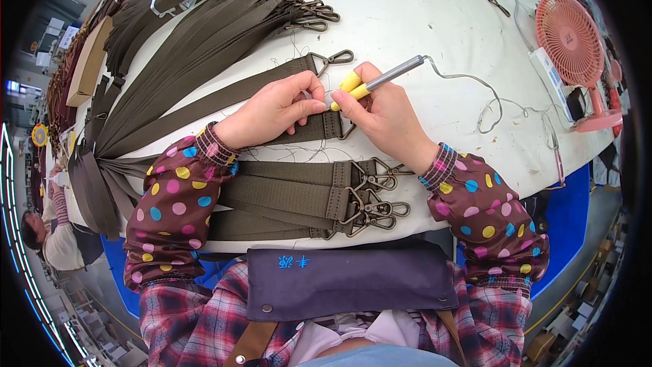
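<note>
In my right hand (390, 112) is a pen-shaped electric tool (394, 73), grey and yellow, with a cord running off its back end. Its tip points left, toward my left fingertips. Yellow wrapping (350, 81) covers a finger of that hand. My left hand (282, 105) is closed in a pinch over the end of a dark olive webbing strap (319, 127); what lies between its fingertips is too small to make out. Another strap (238, 92) with a metal snap hook (334, 58) lies just beyond. Nearer me, several stitched straps (285, 187) end in bronze-coloured hooks (380, 211).
A bundle of straps (204, 47) fans across the white table (435, 20) at far left, by a cardboard box (88, 61). On the right stand a pink fan (570, 41) and a white power strip (549, 81). Loose threads and the tool's cord (492, 88) lie about.
</note>
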Demonstrator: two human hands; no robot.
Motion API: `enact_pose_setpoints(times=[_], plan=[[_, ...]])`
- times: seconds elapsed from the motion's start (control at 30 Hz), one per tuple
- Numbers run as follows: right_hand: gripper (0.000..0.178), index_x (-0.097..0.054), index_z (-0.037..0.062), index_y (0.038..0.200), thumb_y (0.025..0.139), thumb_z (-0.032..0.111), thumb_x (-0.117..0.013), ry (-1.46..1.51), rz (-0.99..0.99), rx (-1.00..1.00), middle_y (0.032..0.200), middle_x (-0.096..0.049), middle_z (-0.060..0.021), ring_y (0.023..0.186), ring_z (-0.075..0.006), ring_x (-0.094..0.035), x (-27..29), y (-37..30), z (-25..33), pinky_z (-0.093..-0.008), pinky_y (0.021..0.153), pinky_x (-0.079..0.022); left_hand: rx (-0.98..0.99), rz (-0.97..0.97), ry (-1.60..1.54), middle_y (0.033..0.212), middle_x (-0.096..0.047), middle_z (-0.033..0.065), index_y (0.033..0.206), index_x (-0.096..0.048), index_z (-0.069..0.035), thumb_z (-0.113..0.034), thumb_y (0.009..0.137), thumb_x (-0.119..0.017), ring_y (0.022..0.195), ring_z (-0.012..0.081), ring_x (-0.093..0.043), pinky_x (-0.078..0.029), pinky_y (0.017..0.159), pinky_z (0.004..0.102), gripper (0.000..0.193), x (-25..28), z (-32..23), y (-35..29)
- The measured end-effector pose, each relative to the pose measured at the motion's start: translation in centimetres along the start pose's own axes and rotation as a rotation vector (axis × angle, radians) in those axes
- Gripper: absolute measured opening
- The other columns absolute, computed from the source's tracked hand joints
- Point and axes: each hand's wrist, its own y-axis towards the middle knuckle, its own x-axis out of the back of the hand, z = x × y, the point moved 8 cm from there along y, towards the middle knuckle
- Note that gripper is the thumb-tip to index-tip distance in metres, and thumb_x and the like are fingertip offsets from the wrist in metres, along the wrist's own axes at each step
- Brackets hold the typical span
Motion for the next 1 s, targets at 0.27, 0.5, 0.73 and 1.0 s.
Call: enact_pose_setpoints(times=[0.27, 0.5, 0.73, 1.0], plan=[[0.027, -0.044, 0.0012, 0.086, 0.089, 0.022, -0.061, 0.044, -0.038, -0.001, 0.063, -0.057, -0.0088, 0.053, -0.0152, -0.057, 0.4, -0.1, 0.6, -0.0272, 0.049, -0.043, 0.063, 0.001, -0.078, 0.075, -0.048, -0.0047, 0.093, -0.050, -0.007, -0.016, 0.092, -0.057, 0.065, 0.0024, -0.045, -0.041, 0.054, 0.0174, 0.011, 0.3, 0.8, 0.1], [0.022, -0.045, 0.0011, 0.086, 0.088, 0.016, -0.061, 0.178, -0.207, -0.026, 0.067, -0.058, -0.0064, 0.054, -0.0078, -0.054, 2.2, -0.3, -0.2, -0.0237, 0.048, -0.041, -0.243, -0.096, 0.470, 0.077, -0.058, 0.0047, 0.092, -0.056, -0.003, -0.020, 0.083, -0.068, 0.069, 0.0134, -0.055, -0.046, 0.063, 0.0319, 0.022, -0.6, -3.3, 0.5], [0.024, -0.044, 0.0012, 0.084, 0.089, 0.019, -0.060, 0.106, -0.069, -0.031, 0.064, -0.056, -0.0062, 0.055, -0.0100, -0.055, 0.9, -0.3, 0.4, -0.0255, 0.049, -0.042, 0.069, -0.121, 0.013, 0.069, -0.056, 0.0007, 0.087, -0.053, -0.002, -0.019, 0.088, -0.062, 0.056, 0.0052, -0.052, -0.044, 0.050, 0.0206, 0.019, 0.3, 0.4, 0.3], [0.026, -0.043, 0.0014, 0.084, 0.089, 0.020, -0.061, 0.042, -0.052, -0.011, 0.062, -0.056, -0.0093, 0.054, -0.0151, -0.057, 0.5, -0.1, 0.2, -0.0279, 0.049, -0.043, -0.030, -0.123, -0.136, 0.071, -0.056, -0.0011, 0.086, -0.049, -0.002, -0.015, 0.090, -0.061, 0.057, 0.0033, -0.052, -0.046, 0.052, 0.0181, 0.018, 0.2, 0.6, 0.5]])
